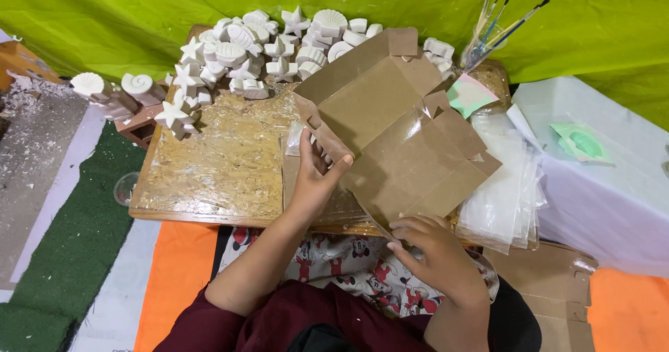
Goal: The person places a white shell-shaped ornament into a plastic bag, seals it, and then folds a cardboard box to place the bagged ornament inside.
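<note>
Cardboard box blank (401,132), brown with a glossy film window, is held partly unfolded above the wooden worktop (209,178). Head view: its long axis runs from upper left to lower right. Left hand (315,178) has its grip closed on a side flap at the blank's left edge; right hand (435,251) has its grip pinched on the near lower edge. The blank lies forward of both hands, the left being nearer its centre. White plaster shell and star casts (272,45) are heaped beyond; clear plastic bags (505,199) lie to the right.

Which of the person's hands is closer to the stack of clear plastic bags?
The right hand. It pinches the cardboard box at its lower edge, just beside the stack of clear plastic bags. The left hand grips the box's far-left flap, farther away.
</note>
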